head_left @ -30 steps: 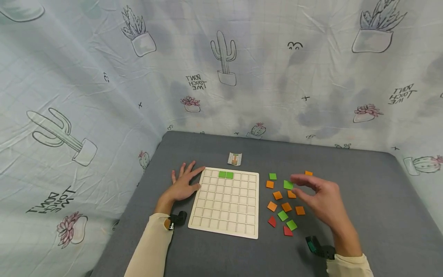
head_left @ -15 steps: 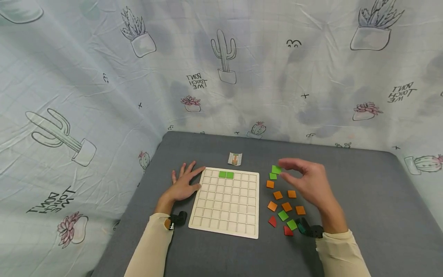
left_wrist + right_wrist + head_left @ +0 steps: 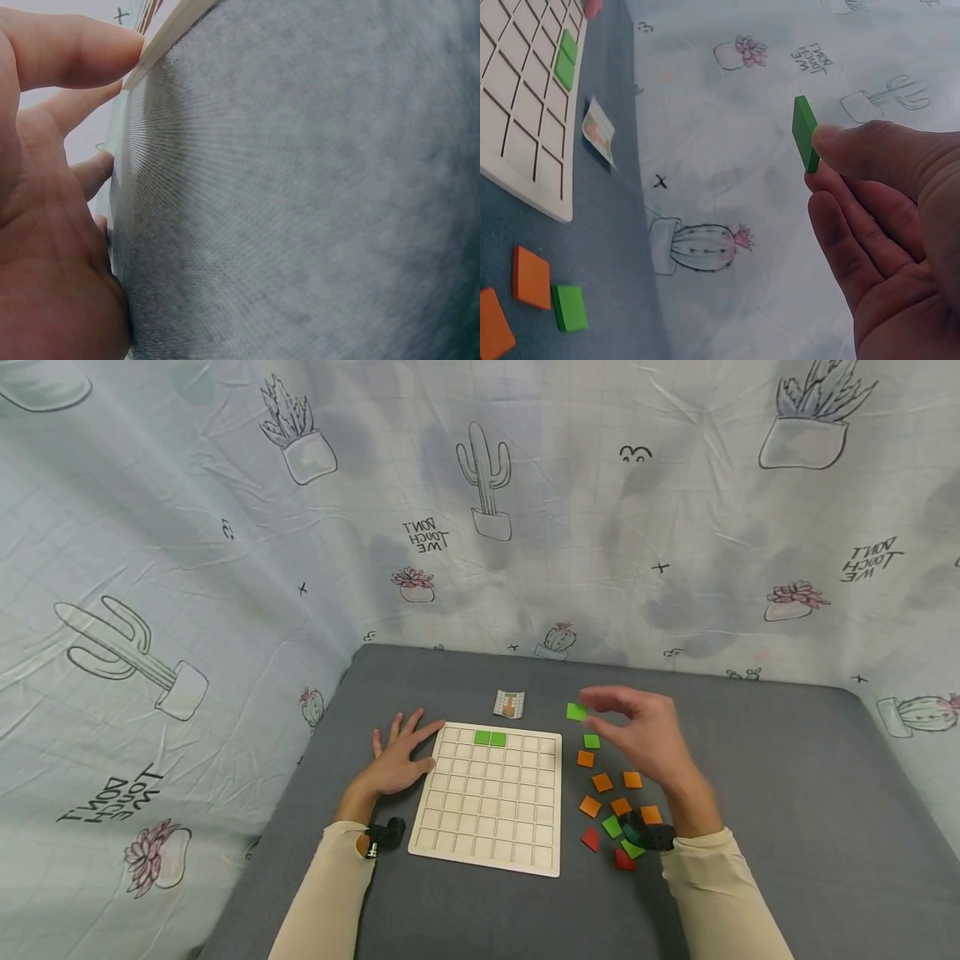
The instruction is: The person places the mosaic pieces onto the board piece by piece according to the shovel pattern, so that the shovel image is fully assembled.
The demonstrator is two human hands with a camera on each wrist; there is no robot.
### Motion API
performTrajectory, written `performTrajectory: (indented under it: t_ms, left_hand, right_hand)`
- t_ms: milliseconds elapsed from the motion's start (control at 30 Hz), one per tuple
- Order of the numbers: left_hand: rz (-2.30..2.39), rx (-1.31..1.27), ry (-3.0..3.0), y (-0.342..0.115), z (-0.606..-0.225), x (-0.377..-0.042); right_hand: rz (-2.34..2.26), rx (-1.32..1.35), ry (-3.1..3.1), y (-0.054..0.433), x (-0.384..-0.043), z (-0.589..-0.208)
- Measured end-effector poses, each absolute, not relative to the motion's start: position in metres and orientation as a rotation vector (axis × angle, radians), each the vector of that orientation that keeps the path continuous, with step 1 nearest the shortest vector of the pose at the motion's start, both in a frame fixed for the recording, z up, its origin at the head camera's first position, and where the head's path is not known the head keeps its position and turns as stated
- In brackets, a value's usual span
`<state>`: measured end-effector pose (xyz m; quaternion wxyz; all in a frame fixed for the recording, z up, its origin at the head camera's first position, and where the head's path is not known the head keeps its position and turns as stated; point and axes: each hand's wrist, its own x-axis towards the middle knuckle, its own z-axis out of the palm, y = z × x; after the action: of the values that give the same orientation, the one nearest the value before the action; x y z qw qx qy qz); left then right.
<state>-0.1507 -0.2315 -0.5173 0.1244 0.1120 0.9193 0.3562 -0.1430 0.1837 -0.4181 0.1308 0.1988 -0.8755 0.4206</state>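
A pale wooden grid board [image 3: 487, 802] lies on the grey table, with two green square tiles [image 3: 491, 739] side by side in its far row. My left hand [image 3: 397, 764] rests at the board's left edge, fingers spread, thumb and index finger touching the rim; the left wrist view shows the thumb [image 3: 82, 49] against it. Above the table, beyond the board's far right corner, my right hand [image 3: 637, 727] pinches a green square tile [image 3: 804, 135] between thumb and fingertips. Another green tile [image 3: 592, 742] lies on the table just below that hand.
Right of the board lie several orange square tiles [image 3: 602, 782], more green tiles [image 3: 612, 827] and two red pieces [image 3: 591, 839]. A small printed pattern card [image 3: 509, 704] sits behind the board. A cactus-print cloth [image 3: 562, 527] rises behind and left of the table.
My right hand has carried the green tile leftward and away from me, from among the loose tiles toward the board's far right corner. The left hand has stayed in place.
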Motion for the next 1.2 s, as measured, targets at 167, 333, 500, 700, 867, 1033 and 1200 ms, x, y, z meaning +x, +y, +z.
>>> performTrajectory:
  t_ms: [167, 333, 500, 700, 867, 1033, 1200]
  left_hand:
    - [1.047, 0.325, 2.686, -0.231, -0.517, -0.151]
    - [1.059, 0.325, 2.681, -0.231, -0.516, -0.15]
    - [1.045, 0.317, 2.677, -0.232, -0.517, -0.151]
    - [1.051, 0.307, 2.672, -0.233, -0.516, -0.15]
    - [1.047, 0.315, 2.674, -0.233, -0.518, -0.151]
    - [1.043, 0.315, 2.678, -0.232, -0.518, -0.15]
    - [1.046, 0.324, 2.678, -0.232, -0.518, -0.15]
  right_hand:
    - [1.275, 0.573, -2.553, 0.174, -0.149, -0.423]
    - [1.328, 0.599, -2.536, 0.166, -0.156, -0.429]
    - [1.38, 0.614, -2.533, 0.155, -0.161, -0.434]
    - [1.419, 0.634, -2.53, 0.143, -0.166, -0.448]
    - [1.435, 0.628, -2.555, 0.134, -0.167, -0.46]
    - [1.448, 0.605, -2.598, 0.126, -0.166, -0.468]
    - [1.473, 0.612, -2.591, 0.12, -0.168, -0.481]
